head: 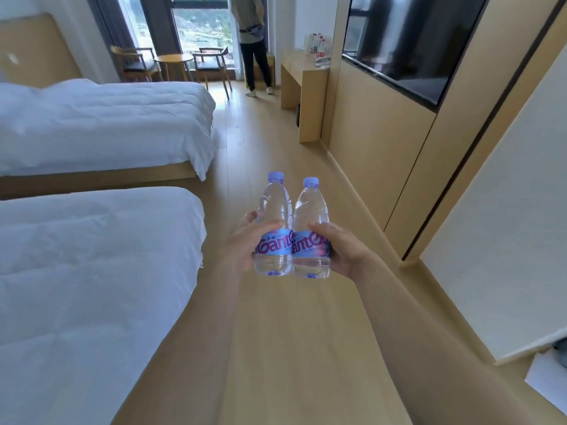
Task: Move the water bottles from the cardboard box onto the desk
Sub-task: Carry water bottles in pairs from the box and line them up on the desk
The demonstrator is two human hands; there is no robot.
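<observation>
Left hand (245, 240) curls its fingers round the left water bottle (274, 228); right hand (340, 250) grips the right water bottle (311, 231). Both bottles upright, touching side by side, above the wooden floor (276, 332). Far ahead, more bottles (319, 47) on the desk (302, 72), beds (92, 240) at left

Open floor (270, 142) between beds (101, 124) and wall (377, 154)

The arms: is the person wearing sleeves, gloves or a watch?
No. Both forearms are bare as far as the picture shows, so no sleeves are in view. The left hand and the right hand wear no gloves, and no watch, bracelet or ring can be seen on either one. There are no marks on them that show.
</observation>
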